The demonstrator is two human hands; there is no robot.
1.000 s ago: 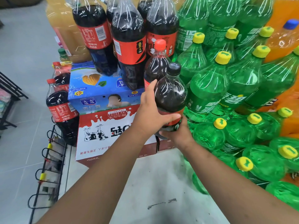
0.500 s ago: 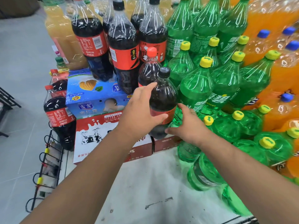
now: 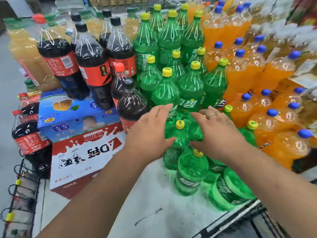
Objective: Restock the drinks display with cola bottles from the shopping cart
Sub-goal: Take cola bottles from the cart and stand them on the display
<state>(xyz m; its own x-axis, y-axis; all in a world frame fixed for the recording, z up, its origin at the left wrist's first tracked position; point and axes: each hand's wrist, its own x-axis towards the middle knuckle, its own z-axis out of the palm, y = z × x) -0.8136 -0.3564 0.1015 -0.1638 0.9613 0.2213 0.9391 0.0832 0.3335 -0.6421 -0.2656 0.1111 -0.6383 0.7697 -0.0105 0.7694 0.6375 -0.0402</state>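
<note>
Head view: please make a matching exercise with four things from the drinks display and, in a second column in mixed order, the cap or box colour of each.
Things:
1. cola bottle nearest the left hand
2. green soda bottle in front of the hands
3. orange soda bottle at the right edge
4. top carton under the cola bottles

Colours:
A. blue cap
B. blue box
C. black cap
D. yellow cap

Pairs: 1-C, 2-D, 3-A, 4-B
</note>
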